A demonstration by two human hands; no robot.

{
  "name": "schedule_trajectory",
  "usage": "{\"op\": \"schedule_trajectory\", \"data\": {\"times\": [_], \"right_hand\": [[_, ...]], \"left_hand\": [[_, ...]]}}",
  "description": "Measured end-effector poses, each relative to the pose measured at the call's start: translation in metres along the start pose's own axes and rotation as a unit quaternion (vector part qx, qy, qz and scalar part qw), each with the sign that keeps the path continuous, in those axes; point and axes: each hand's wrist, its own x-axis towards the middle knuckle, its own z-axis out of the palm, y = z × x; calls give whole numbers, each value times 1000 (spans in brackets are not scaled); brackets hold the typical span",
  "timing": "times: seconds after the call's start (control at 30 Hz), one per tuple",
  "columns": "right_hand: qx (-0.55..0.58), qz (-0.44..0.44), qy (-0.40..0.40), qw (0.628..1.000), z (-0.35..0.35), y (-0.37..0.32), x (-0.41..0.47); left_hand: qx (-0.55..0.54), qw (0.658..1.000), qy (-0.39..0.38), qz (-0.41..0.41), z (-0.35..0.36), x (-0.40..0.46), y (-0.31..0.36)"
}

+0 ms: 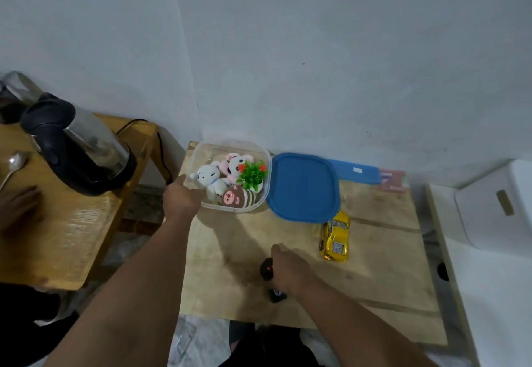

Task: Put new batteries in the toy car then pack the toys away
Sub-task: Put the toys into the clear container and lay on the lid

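A clear plastic container [263,150] stands at the back left of the wooden table [388,280]. It holds several small plush toys [214,182] and a little green plant toy [253,176]. My left hand [181,197] grips the container's near-left rim, its fingers hidden. The blue lid [302,186] lies flat just right of the container. A shiny yellow toy car [335,237] sits in front of the lid. My right hand [290,268] is closed over a black remote control [266,268] resting on the table, left of the car.
A blue pack [357,175] and a reddish pack [393,179] lie by the wall. A second wooden table at left carries a steel kettle [77,148], a spoon [14,165] and another hand [17,208]. A white box [495,202] stands at right.
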Motion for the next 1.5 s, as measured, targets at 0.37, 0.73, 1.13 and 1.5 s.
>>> {"op": "schedule_trajectory", "data": {"times": [0.37, 0.73, 1.13, 1.5], "right_hand": [[-16, -78, 79, 994, -130, -26, 16], [-195, -25, 176, 964, -241, -67, 113], [-210, -55, 234, 948, -213, -75, 156], [-211, -83, 230, 946, -207, -75, 161]], "left_hand": [[28, 995, 79, 48, -13, 8, 14], [109, 961, -15, 252, -3, 65, 87], [430, 860, -30, 274, 39, 77, 89], [547, 783, -29, 294, 62, 88, 96]]}}
